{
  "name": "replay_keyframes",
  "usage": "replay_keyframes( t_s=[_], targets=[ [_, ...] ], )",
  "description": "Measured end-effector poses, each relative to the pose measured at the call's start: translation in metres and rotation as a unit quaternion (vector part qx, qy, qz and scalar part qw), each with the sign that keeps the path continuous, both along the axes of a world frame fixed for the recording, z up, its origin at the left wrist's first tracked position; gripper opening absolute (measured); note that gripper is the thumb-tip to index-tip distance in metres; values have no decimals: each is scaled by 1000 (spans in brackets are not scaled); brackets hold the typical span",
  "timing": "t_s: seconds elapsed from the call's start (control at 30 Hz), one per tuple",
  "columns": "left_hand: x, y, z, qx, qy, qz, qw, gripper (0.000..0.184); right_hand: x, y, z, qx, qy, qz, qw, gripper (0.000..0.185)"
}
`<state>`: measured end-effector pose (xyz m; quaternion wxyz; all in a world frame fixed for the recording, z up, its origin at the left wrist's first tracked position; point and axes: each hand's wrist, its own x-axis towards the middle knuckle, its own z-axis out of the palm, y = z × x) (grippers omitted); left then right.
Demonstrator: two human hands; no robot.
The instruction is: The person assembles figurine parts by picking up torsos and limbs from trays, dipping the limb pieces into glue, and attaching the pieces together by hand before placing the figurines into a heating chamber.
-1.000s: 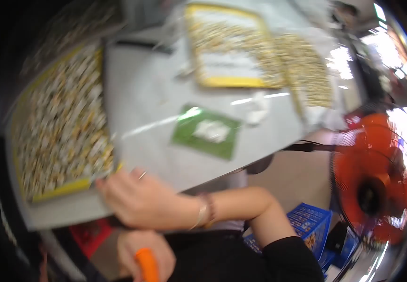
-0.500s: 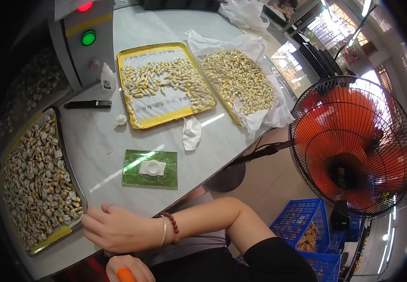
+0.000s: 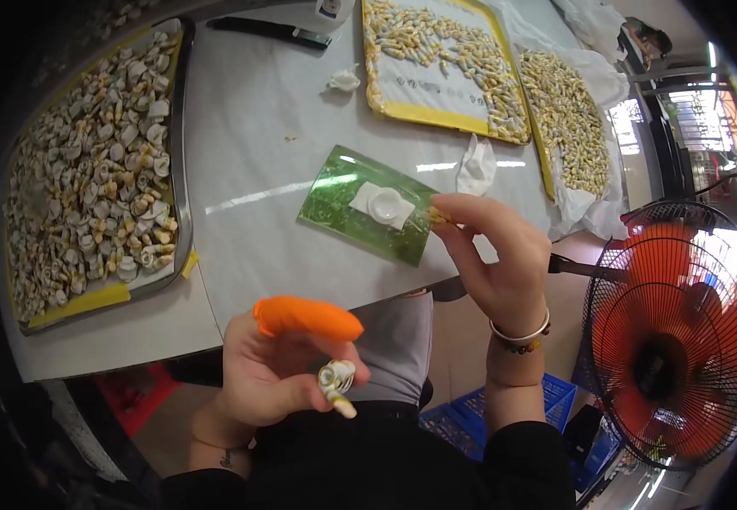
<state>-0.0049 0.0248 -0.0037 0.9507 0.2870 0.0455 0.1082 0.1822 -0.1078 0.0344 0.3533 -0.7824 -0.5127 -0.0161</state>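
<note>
Orange finger cover on the left hand, its grip closed on a white-and-yellow piece before the near edge of the tabletop, right hand pinching a tiny yellowish piece at the right edge of the green plate

Table: pale grey-white top, glossy, bright light streaks reflected across it, front edge running up to the right, dark leg under the left end, with a red item down there too dim to identify. Floor is plain tan; on the right a big fan, orange behind a black wire cage, stands just off the table edge, blue crates low beside it. Upper right has blown-out windows, one with an orange-tinted grille, and tube lights; walls too warped to read.
</note>
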Motion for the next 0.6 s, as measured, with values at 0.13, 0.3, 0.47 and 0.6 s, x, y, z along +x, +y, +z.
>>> replay_keyframes(
  t_s=[0.13, 0.3, 0.47, 0.6],
  targets=[
    [4, -2, -6, 19, -2, 12, 1000, 39, 10, 11, -5, -3, -162, 92, 982, 23],
    [2, -4, -7, 35, 5, 50, 998, 39, 11, 16, -14, -19, -217, 105, 970, 28],
    [2, -2, -11, 21, 19, 34, 999, 42, 4, 17, -19, -8, -221, 101, 970, 25],
    [6, -3, -10, -83, 22, -13, 996, 44, -14, 12, -10, 58, -119, 45, 990, 24]
  ],
)
